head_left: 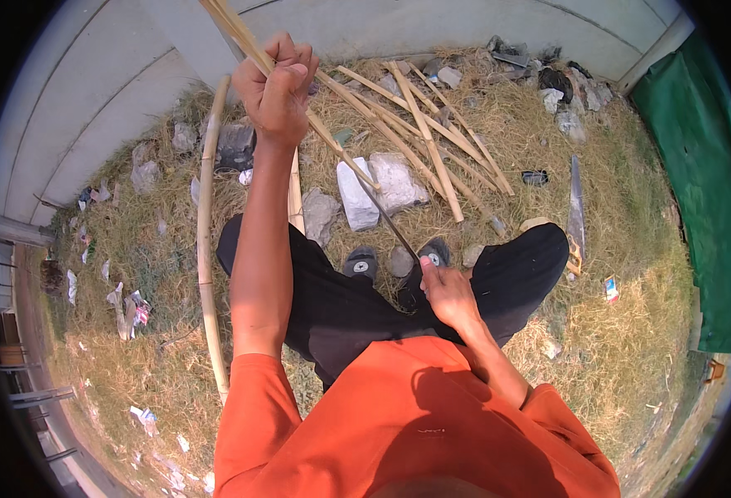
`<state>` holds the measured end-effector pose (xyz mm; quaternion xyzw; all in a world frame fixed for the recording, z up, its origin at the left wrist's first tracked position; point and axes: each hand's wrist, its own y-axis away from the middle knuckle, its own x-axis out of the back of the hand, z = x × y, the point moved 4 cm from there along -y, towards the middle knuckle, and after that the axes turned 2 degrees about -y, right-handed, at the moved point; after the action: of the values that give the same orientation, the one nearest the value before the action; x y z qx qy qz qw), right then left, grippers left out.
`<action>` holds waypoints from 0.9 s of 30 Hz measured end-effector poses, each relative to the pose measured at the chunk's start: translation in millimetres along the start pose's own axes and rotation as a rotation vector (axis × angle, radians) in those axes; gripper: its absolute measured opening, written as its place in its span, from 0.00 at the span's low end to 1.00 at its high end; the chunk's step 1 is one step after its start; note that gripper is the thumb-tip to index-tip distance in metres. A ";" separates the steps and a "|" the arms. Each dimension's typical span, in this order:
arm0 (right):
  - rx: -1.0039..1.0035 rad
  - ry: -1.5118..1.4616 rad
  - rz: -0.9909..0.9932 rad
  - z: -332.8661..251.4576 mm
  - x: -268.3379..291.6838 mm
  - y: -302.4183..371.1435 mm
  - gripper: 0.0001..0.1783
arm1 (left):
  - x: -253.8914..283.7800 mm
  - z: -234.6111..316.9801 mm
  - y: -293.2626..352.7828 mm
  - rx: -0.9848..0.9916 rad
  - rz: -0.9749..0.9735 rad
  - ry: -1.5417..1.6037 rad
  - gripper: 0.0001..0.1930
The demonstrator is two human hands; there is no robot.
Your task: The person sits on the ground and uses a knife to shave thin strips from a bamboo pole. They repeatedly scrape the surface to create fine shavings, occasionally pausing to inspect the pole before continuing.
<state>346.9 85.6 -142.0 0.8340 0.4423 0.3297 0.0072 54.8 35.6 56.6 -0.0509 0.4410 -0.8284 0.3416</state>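
My left hand is raised at the upper left, its fingers wrapped round a bamboo strip. That strip slants from the wall side down toward my feet. My right hand, in front of my lap, grips a knife by its lower end; the handle is mostly hidden in the fist. The knife's long, narrow dark blade points up and left, meeting the lower end of the strip; whether it cuts into it I cannot tell. Beyond that end sit a white block and a pale stone.
Several split bamboo pieces lie crossed ahead. A long bamboo pole lies to the left. On the right a handsaw rests on dry grass, near a green sheet. Rubble and litter border the concrete wall.
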 end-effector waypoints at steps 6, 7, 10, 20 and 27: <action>0.199 -0.072 0.030 -93.5 35.4 26.6 0.29 | 4.3 -0.1 -4.1 -0.001 -0.015 -0.018 0.14; 0.133 -0.045 -0.031 -96.9 40.6 28.4 0.29 | 5.9 0.0 -2.6 0.003 -0.020 -0.019 0.14; 0.006 0.045 -0.151 -72.7 60.8 32.8 0.30 | 9.1 0.1 -2.2 0.013 -0.030 -0.010 0.13; 0.399 -0.807 0.381 -63.4 41.4 41.3 0.30 | -0.9 -2.3 -3.7 -0.044 0.012 -0.039 0.12; 0.387 -0.115 0.179 -69.4 13.2 16.4 0.27 | 9.9 -1.2 -2.7 -0.059 0.066 -0.050 0.13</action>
<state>325.5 66.0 -75.5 0.8732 0.4205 0.1897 -0.1572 45.4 31.4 55.8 -0.0670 0.4580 -0.8017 0.3782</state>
